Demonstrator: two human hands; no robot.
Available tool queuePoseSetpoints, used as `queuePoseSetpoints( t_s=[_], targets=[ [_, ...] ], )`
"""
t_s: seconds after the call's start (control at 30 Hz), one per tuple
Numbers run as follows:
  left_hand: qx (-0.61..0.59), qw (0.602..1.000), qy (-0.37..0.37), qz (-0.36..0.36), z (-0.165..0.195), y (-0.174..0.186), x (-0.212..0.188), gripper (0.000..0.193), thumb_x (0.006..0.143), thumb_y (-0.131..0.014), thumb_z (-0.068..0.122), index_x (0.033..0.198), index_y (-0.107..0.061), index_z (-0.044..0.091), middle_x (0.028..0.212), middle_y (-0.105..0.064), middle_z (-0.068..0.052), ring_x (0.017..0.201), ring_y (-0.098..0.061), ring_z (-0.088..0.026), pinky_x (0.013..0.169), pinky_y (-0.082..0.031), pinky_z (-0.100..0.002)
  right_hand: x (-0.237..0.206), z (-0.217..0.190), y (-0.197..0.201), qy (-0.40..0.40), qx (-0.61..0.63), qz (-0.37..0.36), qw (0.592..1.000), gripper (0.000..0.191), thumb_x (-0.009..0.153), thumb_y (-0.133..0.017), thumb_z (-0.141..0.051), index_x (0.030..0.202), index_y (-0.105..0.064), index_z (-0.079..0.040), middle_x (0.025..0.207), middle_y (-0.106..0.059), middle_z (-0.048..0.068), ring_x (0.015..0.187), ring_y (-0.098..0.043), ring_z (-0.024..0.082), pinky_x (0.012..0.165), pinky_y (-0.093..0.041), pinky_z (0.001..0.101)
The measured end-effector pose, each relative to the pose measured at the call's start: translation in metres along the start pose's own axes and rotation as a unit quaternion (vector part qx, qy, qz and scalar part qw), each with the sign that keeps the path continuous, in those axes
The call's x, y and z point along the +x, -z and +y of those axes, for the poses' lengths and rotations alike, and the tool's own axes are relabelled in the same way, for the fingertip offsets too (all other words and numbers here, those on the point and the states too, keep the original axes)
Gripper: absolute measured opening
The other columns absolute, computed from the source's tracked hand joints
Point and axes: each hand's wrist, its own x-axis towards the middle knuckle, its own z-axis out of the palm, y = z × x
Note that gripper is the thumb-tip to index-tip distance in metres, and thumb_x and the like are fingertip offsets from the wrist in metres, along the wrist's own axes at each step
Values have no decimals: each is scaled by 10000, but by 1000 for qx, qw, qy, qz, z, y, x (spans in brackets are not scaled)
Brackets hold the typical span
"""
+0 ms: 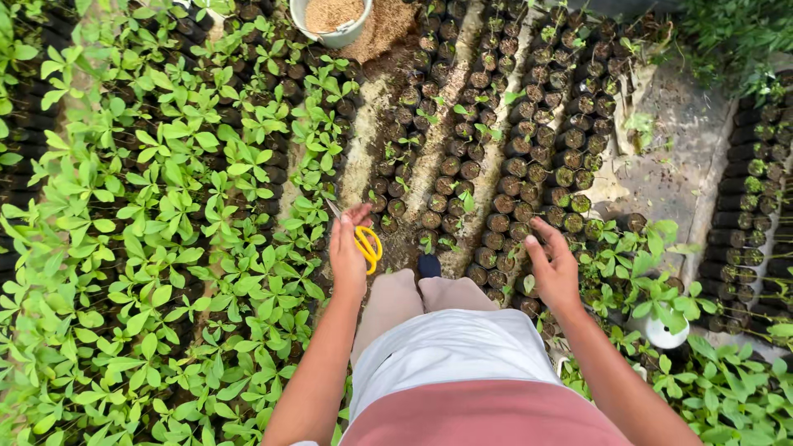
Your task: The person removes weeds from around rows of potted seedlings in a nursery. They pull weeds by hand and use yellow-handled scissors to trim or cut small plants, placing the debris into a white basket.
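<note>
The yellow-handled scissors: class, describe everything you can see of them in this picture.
The scissors have bright yellow loop handles that look like plastic and thin grey metal blades. The left hand holds them, its fingers curled round the handles. The blades appear closed and point up and to the left, toward the leafy green seedlings. They hang in the air above rows of small black nursery bags, touching only the hand.

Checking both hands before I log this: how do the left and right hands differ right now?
The left hand is closed around scissors with yellow handles; the right hand holds nothing. The left hand's fingers are curled in a grip, while the right hand's fingers are spread open. The left hand is beside the leafy seedlings; the right hangs over the dark pots. Both are bare and held out in front.
</note>
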Motion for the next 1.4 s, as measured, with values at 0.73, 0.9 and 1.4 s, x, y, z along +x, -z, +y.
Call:
queuePoseSetpoints(
  t_s=[0.73,0.9,1.4],
  targets=[
    [13,987,7,-163,78,90,121,441,1101,-432,361,1305,-602,9,1289,-700,-129,1016,-609,-184,862,-513,-309,-62,-25,-169,17,125,173,977,379,1054,-603,-154,1408,-552,-31,1432,-598,102,1323,-570,172,1128,-453,321],
    [103,964,62,-237,76,104,129,448,1085,-432,364,1325,-594,22,1271,-711,-126,1020,-627,-191,909,-511,-317,-90,-42,-231,21,130,191,973,354,1039,-595,-130,1376,-575,-24,1451,-588,91,1263,-593,179,1057,-481,316],
    [146,800,214,-541,-9,17,43,420,1097,-427,263,1381,-541,-25,1422,-621,-178,1348,-573,-258,1115,-459,-373,-152,-72,-281,52,-17,288,956,289,914,-735,-103,1195,-691,-56,1142,-680,136,1072,-665,313,941,-526,397]
  ],
)
